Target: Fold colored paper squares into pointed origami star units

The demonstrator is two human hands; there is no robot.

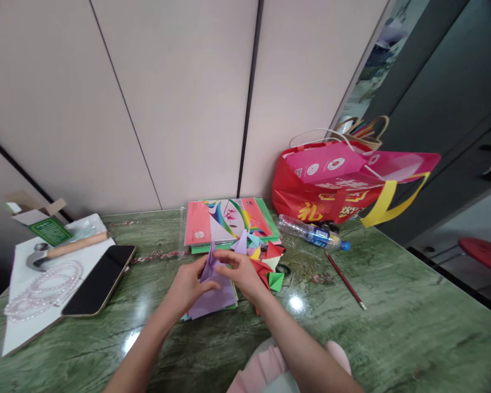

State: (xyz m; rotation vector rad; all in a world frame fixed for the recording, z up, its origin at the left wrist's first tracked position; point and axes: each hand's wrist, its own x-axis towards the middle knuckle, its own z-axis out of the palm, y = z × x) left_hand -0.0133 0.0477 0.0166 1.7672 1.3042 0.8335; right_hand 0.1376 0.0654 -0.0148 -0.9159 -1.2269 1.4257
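Between my two hands stands a folded piece of purple paper (210, 263), raised to a point. My left hand (189, 286) grips it from the left, thumb and fingers closed on its edge. From the other side my right hand (240, 271) pinches the same paper with bent fingers. Below them lies a stack of paper sheets (215, 302) with a purple one on top. Just right of my right hand sits a small heap of folded paper pieces, among them a red one (275, 250) and a green one (275, 281).
Behind my hands lies a pack of coloured paper (198, 221). To the right are a plastic bottle (319, 236), a pencil (346, 281) and a red bag (288, 188). On the left are a phone (100, 281), a hammer (77, 244), bead strings (45, 289) and a green box (51, 231).
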